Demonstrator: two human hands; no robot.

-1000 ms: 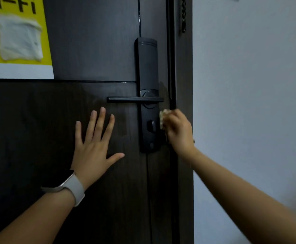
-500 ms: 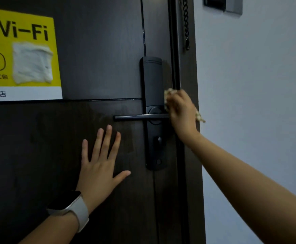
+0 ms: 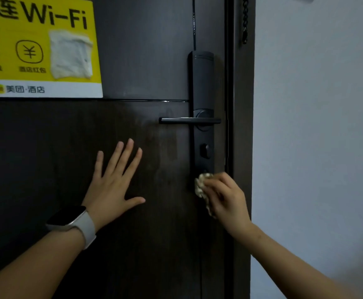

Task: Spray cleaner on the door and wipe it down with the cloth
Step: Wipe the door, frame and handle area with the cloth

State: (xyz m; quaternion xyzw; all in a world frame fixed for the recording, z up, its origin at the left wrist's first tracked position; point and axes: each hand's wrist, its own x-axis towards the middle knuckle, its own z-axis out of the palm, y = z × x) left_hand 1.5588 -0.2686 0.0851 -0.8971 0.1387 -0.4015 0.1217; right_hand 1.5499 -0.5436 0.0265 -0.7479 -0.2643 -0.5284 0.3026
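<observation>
The right hand, clenching the cloth, has dropped from the lever to the lock plate's six-o'clock end, so wiping continues while the flat, empty left hand braces the door.

Stuck on the dark door, upper left: a yellow sticker reading "连 Wi-Fi" in large black letters, cut off at the left edge. Below, a round ¥ icon with small characters "酒店红包" under it. On the white strip along the bottom: "美团·酒店" beside a small yellow logo. Other small print too blurred to read.
</observation>
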